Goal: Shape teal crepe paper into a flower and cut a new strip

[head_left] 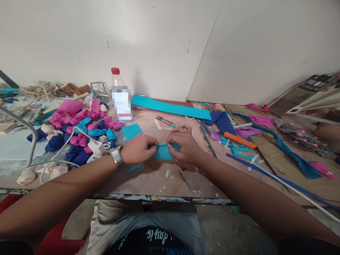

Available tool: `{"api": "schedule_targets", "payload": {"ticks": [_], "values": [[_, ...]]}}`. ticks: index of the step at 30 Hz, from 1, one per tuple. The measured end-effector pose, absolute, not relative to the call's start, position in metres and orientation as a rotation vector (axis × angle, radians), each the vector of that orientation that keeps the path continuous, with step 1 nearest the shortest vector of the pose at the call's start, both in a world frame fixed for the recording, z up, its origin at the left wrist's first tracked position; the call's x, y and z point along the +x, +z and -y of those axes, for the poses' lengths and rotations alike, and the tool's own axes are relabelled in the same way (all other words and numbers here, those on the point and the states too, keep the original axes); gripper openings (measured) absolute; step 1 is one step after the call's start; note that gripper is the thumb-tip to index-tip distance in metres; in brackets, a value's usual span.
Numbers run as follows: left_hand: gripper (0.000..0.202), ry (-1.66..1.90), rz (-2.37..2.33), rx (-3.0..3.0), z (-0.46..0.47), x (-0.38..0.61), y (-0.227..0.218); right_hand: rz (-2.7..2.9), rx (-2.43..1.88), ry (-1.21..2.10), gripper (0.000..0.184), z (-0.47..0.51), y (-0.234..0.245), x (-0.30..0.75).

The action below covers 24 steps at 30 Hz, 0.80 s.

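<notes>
A small turquoise piece, fabric or crepe paper (pixel 163 153), is stretched between my two hands just above the table. My left hand (pixel 139 148), with a metal watch at the wrist, pinches its left end between thumb and finger. The right end is pinched by my right hand (pixel 183 146), whose other fingers curl over it. Behind my left hand lies a flat turquoise square (pixel 132 131). Another turquoise scrap (pixel 136 168) rests below that hand. A pair of scissors (pixel 166 120) lies beyond my hands.
At left are several pink, blue and turquoise bundles (pixel 77 120), a white charger with cable (pixel 97 148) and a red-capped bottle (pixel 115 76). A long turquoise strip (pixel 172 107) lies along the wall. To the right are an orange cutter (pixel 239 140) and cardboard (pixel 278 156).
</notes>
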State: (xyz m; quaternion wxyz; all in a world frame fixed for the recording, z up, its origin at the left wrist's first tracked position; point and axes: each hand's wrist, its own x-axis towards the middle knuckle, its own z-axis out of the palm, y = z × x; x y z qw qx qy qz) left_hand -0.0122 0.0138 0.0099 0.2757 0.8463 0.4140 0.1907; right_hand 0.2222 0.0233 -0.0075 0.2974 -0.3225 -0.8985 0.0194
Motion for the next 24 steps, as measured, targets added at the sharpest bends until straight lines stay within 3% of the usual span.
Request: {"api": "schedule_targets", "payload": {"ticks": [10, 15, 24], "values": [[0.023, 0.417, -1.047, 2.258, -0.0161, -0.0139, 0.0076, 2.435, -0.836, 0.058, 0.007, -0.0219, -0.0066, 0.2214], [0.038, 0.378, -0.968, 2.254, -0.0163, -0.0125, 0.0045, 2.474, -0.772, 0.07, 0.006, -0.0181, -0.0049, 0.2181], [0.036, 0.362, -0.945, 2.194, -0.0174, -0.0136, 0.0044, 2.497, -0.773, 0.084, 0.009, -0.0168, -0.002, 0.2185]]}}
